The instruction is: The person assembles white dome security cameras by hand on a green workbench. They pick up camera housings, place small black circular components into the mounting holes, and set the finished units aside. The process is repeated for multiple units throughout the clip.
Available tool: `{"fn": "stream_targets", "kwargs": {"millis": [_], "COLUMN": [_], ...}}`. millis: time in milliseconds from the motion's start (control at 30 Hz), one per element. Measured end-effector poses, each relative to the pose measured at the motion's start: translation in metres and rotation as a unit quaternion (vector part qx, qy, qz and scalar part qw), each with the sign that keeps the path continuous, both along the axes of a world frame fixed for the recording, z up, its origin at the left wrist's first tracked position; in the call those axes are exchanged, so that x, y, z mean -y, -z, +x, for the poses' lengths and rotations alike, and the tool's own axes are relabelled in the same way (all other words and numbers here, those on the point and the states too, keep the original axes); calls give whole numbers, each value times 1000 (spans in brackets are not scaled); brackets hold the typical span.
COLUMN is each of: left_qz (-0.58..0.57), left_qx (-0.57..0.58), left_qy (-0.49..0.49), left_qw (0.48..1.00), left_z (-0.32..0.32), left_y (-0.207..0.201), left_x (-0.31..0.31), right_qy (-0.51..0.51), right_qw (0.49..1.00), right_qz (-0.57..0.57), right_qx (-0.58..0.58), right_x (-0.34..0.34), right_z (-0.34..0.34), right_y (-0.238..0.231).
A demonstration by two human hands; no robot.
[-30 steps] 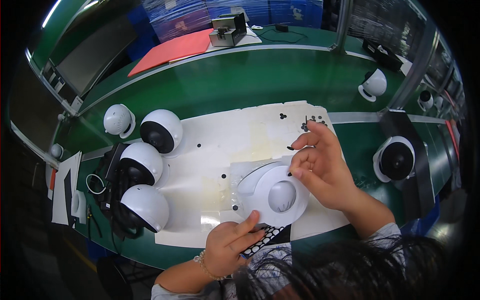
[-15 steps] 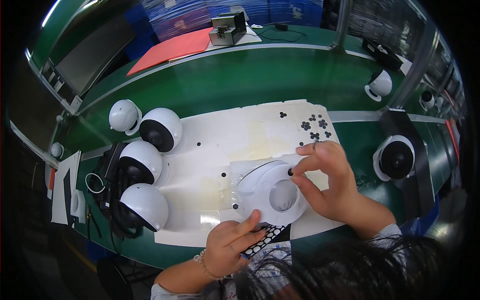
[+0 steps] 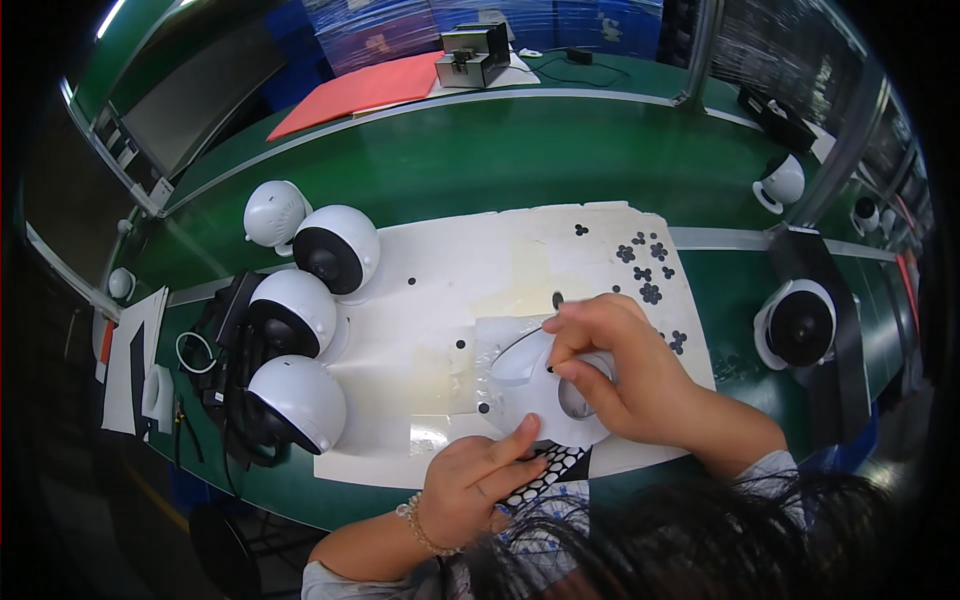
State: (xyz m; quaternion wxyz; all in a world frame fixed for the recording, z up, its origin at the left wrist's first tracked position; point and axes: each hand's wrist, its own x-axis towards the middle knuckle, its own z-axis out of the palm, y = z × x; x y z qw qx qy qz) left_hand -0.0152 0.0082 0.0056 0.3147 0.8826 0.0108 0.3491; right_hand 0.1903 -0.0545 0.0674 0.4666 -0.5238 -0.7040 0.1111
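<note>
A white rounded camera-like housing lies on clear film in front of me, its round base turned up. Thumb and forefinger of my right hand pinch a small round black pad right at the base. My left hand rests at the housing's near edge, one fingertip touching it. Its fingers also hold a black sheet with white round spots, partly hidden by the hand. Loose black pads dot the white board left of the housing.
Several white housings with black fronts stand at left beside black cables. Another housing sits at right on a black strip. Clustered black pads lie on the board's far right. A metal box stands behind, near red sheets.
My right hand has moved left and down, bringing the small black pad to the housing's base. My left hand stays at the near edge. The whole view has shifted slightly.
</note>
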Motion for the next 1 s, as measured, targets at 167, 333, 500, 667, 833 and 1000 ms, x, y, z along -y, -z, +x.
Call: {"fn": "stream_targets", "kwargs": {"millis": [167,333,500,667,833,1000], "left_qz": [-3,23,28,26,11,7], "left_qx": [-8,12,25,26,20,24], "left_qy": [-3,-19,-23,-11,-15,-23], "left_qw": [1000,999,999,999,1000,999], "left_z": [1,5,7,8,8,8], "left_y": [-3,-3,-3,2,2,2], "left_x": [1,0,1,-2,-2,0], "right_qy": [55,96,39,5,7,37], "right_qw": [982,973,998,991,990,988], "right_qz": [111,57,-37,-122,-124,-80], "right_qx": [144,204,37,52,70,124], "right_x": [4,24,42,44,43,47], "right_z": [-1,-1,5,-1,-2,-4], "right_y": [-4,-7,14,7,8,11]}}
